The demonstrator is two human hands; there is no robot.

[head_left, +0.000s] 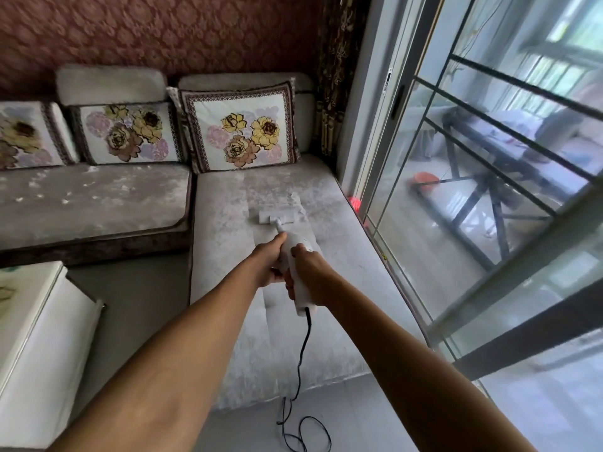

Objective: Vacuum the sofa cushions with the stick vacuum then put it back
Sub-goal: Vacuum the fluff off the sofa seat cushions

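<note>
Mid-task. Both the left hand [272,267] and right hand [308,278] grip the stick vacuum [295,256], its head on the chaise cushion [228,256] below the floral pillow [241,125]. The seat cushion [88,197] left of the pillow shows white debris, so it looks undone; the put-back is pending.

Home living room: grey upholstered corner sofa [261,256], floral square cushions [243,127], red damask wallpaper [163,31], sliding glass balcony door [473,190].

The big sofa cushion [235,321] lies under the hands [293,272]. The white vacuum head [277,217] sits flat on it, just past the hands. A flower pillow [243,127] leans at its far end.
</note>
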